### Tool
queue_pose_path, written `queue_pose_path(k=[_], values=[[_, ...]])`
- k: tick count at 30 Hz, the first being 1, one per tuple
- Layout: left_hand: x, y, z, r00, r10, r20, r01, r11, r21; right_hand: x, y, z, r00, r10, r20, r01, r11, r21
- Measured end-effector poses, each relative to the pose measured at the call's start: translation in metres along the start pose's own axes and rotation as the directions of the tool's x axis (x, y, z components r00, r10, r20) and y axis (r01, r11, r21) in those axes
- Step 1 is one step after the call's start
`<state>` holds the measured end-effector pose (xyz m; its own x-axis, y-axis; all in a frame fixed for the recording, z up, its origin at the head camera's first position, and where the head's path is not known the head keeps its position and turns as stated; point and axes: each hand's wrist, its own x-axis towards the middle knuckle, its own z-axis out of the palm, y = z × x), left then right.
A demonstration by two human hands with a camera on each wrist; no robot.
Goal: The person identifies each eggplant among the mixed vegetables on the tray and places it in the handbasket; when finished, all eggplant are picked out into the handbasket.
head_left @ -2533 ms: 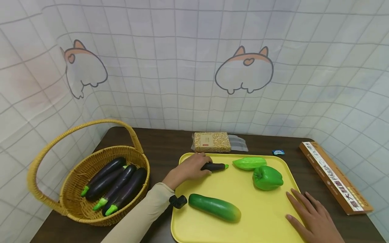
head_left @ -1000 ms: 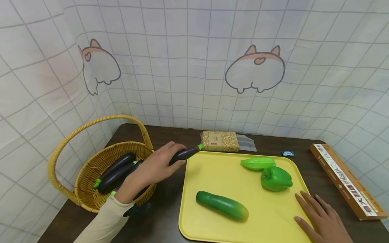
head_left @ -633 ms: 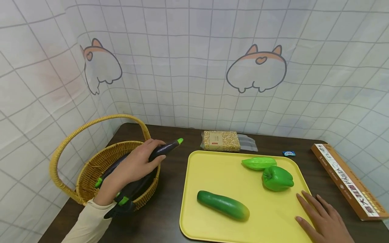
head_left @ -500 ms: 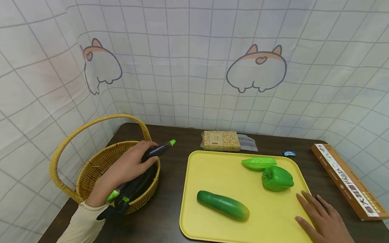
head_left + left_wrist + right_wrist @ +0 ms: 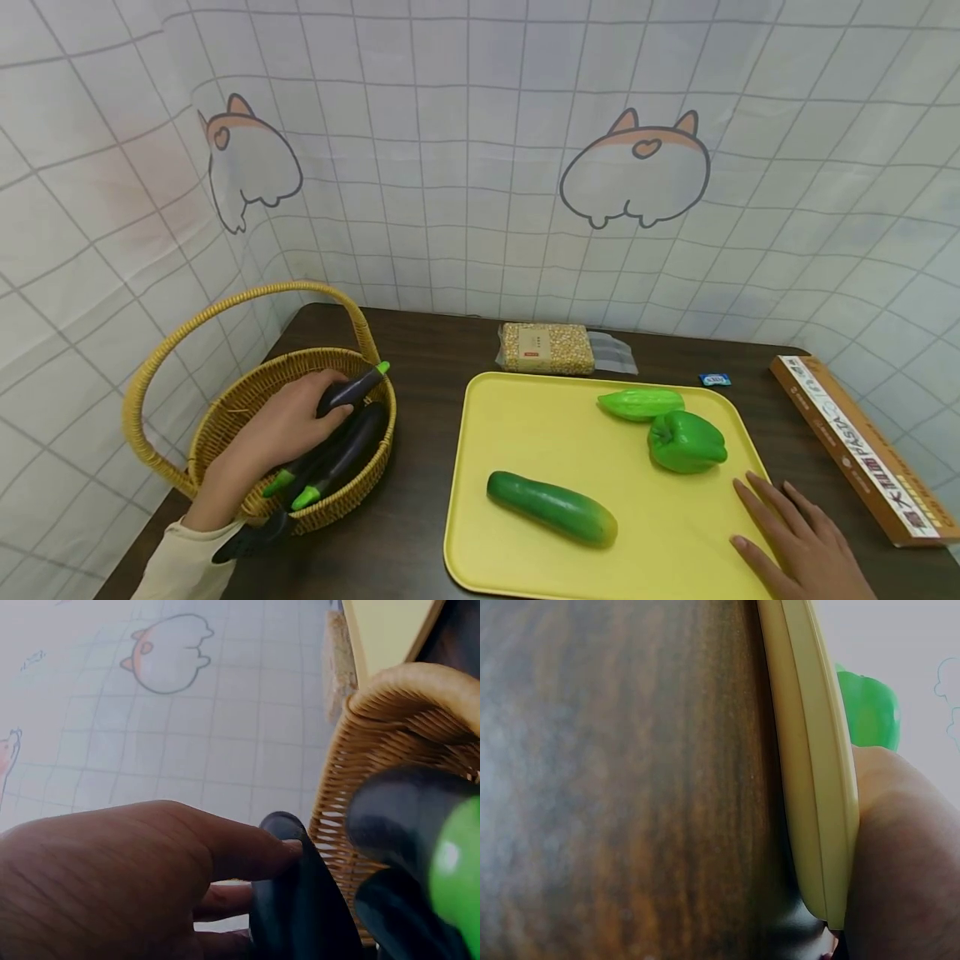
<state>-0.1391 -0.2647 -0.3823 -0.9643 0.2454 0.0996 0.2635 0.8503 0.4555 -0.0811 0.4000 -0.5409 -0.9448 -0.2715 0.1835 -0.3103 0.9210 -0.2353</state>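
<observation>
My left hand (image 5: 288,421) grips a dark eggplant (image 5: 358,390) with a green stem end, over the inside of the wicker basket (image 5: 217,433). In the left wrist view the thumb and fingers pinch this eggplant (image 5: 300,907). Other eggplants (image 5: 352,454) lie beneath it in the basket, partly hidden by the hand and wrist. My right hand (image 5: 806,542) rests with spread fingers at the right edge of the yellow tray (image 5: 555,425). On the tray lie a green cucumber-like vegetable (image 5: 551,508), a green bell pepper (image 5: 686,442) and a light green pointed vegetable (image 5: 640,403).
Behind the tray is a clear bag of yellow grains (image 5: 547,348). A small blue packet (image 5: 715,379) lies at the back right. The long pasta box (image 5: 862,446) stands along the right side. The basket's tall handle (image 5: 247,293) arches above the left forearm's side.
The left hand has taken the eggplant off the tray, carried it left and lowered it into the basket. The view has shifted slightly. My right hand stays at the tray's edge.
</observation>
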Motion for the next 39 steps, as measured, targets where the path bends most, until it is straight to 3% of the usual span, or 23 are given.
queue_pose_path(k=[8, 16, 34, 37, 39], values=[[-0.009, -0.009, 0.001, 0.994, -0.080, 0.073, 0.077, 0.996, 0.036, 0.000, 0.004, 0.003, 1.000, -0.013, -0.015, 0.013, 1.000, -0.019], [-0.016, -0.013, 0.002, 0.987, -0.074, 0.142, 0.070, 0.997, 0.032, 0.000, 0.003, 0.002, 1.000, -0.017, -0.022, 0.016, 1.000, -0.025], [-0.022, -0.013, -0.001, 0.992, -0.070, 0.104, 0.068, 0.997, 0.021, 0.001, -0.001, -0.002, 1.000, -0.018, -0.023, 0.018, 1.000, -0.004], [-0.023, -0.011, 0.000, 0.996, -0.051, 0.068, 0.049, 0.999, 0.024, 0.001, -0.001, -0.003, 1.000, -0.011, -0.015, 0.011, 1.000, 0.010], [-0.023, -0.008, 0.001, 1.000, -0.017, 0.012, 0.017, 0.999, 0.046, 0.001, -0.001, -0.002, 1.000, -0.014, -0.006, 0.014, 1.000, 0.019]])
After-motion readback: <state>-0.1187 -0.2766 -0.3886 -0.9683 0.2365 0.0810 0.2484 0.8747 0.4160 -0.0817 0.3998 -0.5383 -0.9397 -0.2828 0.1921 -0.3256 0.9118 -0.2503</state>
